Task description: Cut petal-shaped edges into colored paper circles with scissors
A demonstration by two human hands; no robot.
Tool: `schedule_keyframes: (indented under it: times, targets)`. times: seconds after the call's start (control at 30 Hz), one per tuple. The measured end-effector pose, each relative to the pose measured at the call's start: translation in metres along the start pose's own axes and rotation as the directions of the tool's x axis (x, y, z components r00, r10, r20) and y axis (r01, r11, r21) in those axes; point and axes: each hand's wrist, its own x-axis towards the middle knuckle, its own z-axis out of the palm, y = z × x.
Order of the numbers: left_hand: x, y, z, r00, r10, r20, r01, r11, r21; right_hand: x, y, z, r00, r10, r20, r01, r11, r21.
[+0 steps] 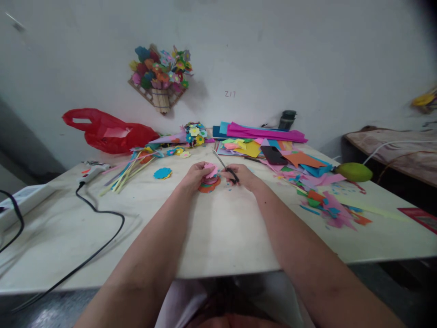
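Pinched in my left hand is a pink paper flower with a scalloped edge. Beneath it on the table lie orange paper flower cutouts. My right hand is closed round the black handles of a pair of scissors, whose blades point up and away to the left, close to the pink flower. Small paper snips lie under the scissors. Left of my left hand is a small stack of blue scalloped paper cutouts, with a yellow edge showing below.
Paper strips, a red plastic bag and a glue gun with a trailing black cable are on the left. At right are paper scraps, a phone and a yellow-green oval object. Folded coloured paper lies behind.
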Motion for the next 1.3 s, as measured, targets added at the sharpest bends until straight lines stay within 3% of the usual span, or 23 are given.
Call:
schedule_keyframes:
  times: [0.27,0.53,0.8,1.07,1.3]
  targets:
    - [-0.003,-0.001,0.007,0.999,-0.035,0.037,0.030,0.992,0.125,0.002,-0.004,0.002,0.991,-0.044,-0.129,0.063,0.987,0.147]
    - [-0.002,-0.004,0.012,0.995,-0.059,0.080,0.042,0.978,0.204,0.002,-0.005,0.007,0.991,-0.058,-0.123,0.077,0.984,0.158]
    - [0.000,-0.002,0.006,0.998,-0.069,-0.001,0.069,0.994,0.089,0.005,-0.006,0.008,0.977,-0.071,-0.203,0.107,0.979,0.171]
    - [0.000,-0.002,0.005,0.996,-0.086,-0.011,0.086,0.994,0.063,0.002,-0.009,0.011,0.982,-0.081,-0.172,0.114,0.976,0.187]
    - [0.004,-0.001,0.002,0.996,0.017,-0.092,-0.017,1.000,-0.004,0.003,-0.004,0.006,0.992,-0.001,-0.126,0.019,0.990,0.141]
